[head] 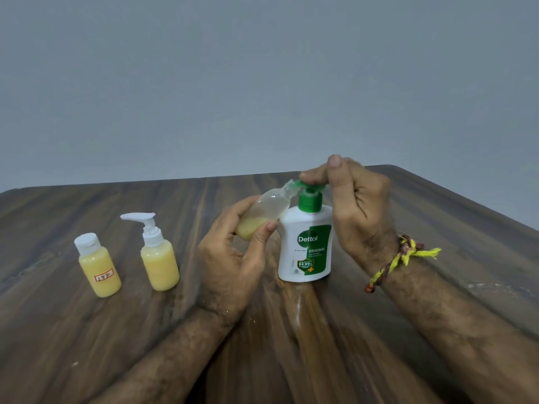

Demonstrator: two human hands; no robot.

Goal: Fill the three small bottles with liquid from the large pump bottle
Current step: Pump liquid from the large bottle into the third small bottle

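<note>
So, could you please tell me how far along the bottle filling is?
Two small bottles look done: the capped bottle and the pump-top bottle stand full of yellow liquid. In hand: the left hand tilts the third bottle, partly filled, at the spout while the right hand presses the Dettol pump bottle. Left: topping up, closing.

dark brown streaked wood grain across the table (pixel 87 330). white pump bottle (pixel 304 249) with green pump head, green collar and a green panel on its label. pale yellow liquid in two small bottles: white flip cap and red-edged sticker on one (pixel 97 265), white pump on the other (pixel 159 255). clear third bottle (pixel 264 212), yellow at the bottom. yellow and maroon wrist thread (pixel 402 258). plain grey wall (pixel 262 83).
</note>
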